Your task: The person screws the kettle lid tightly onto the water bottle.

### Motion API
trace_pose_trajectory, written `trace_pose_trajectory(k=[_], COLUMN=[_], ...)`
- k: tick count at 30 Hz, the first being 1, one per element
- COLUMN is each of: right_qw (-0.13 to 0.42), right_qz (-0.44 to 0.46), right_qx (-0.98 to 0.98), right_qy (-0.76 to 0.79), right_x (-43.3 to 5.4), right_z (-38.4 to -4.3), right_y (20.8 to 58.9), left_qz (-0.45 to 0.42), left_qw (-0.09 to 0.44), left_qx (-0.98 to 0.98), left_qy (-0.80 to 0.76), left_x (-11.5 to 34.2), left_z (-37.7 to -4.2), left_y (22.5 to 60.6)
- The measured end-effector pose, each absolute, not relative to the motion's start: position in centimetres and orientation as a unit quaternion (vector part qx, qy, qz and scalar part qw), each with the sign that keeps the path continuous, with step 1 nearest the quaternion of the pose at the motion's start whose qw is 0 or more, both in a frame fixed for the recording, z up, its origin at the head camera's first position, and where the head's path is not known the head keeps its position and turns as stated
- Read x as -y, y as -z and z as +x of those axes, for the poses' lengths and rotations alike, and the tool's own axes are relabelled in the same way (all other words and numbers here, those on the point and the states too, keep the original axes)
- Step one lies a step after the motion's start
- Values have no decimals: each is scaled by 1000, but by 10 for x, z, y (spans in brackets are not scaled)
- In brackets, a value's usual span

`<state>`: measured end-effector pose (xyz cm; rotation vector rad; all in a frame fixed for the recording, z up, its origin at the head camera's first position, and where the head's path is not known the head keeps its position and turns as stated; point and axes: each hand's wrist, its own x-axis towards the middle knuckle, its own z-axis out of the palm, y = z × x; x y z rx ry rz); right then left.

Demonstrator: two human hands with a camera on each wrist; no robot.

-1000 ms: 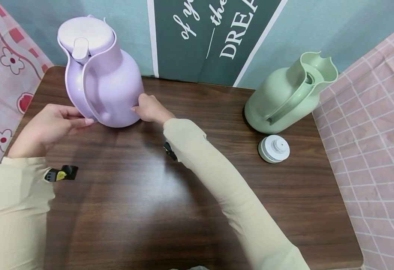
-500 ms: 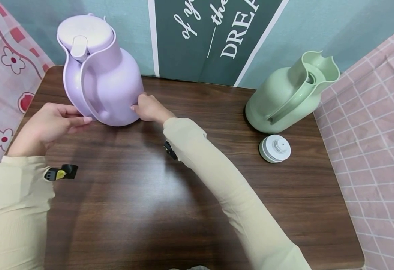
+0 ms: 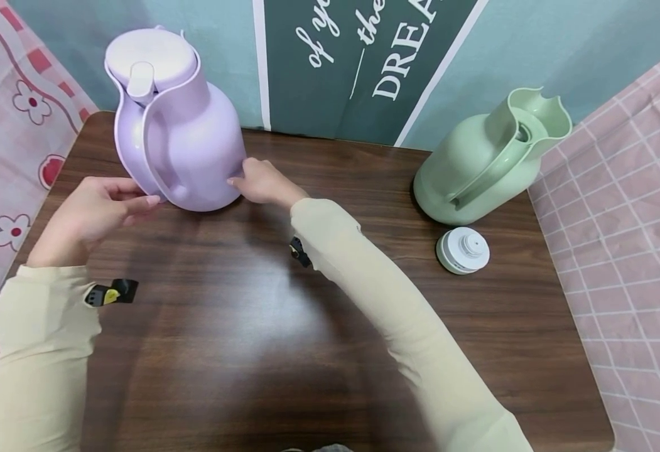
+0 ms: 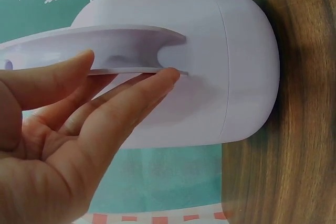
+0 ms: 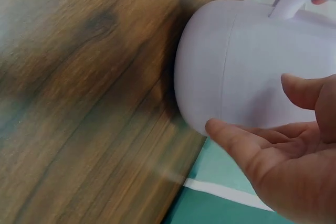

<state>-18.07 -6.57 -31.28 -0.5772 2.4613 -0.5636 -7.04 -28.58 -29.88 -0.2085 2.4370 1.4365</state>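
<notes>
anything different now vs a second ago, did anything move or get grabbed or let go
Nothing visibly changed, apart from a slight rightward shift of the whole head picture. The left hand stays at the handle of the purple jug, the right hand at its lower side. The green jug and white stopper stay put.

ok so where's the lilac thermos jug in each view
Head: lilac thermos jug, upper left.
Left wrist: jug, upper centre, sideways in the picture.
Right wrist: jug, upper right, cut off by the frame.
Shared landmark: wood-grain tabletop, at right in left wrist, at left in right wrist.
</notes>
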Motion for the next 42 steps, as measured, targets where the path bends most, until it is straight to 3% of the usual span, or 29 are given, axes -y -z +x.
trace_pose_trajectory(k=[14, 42], right_qw=[269, 218], right_qz=[-209, -62], right_qx=[-911, -928], right_qy=[234, 295], right_x=[0, -136], right_z=[-172, -131], right_y=[328, 341], left_qz=[-76, -18], left_qw=[154, 191], left_qx=[-821, -825], left_qy=[-544, -532], left_x=[275, 213], left_z=[-55, -46], left_y=[316, 336])
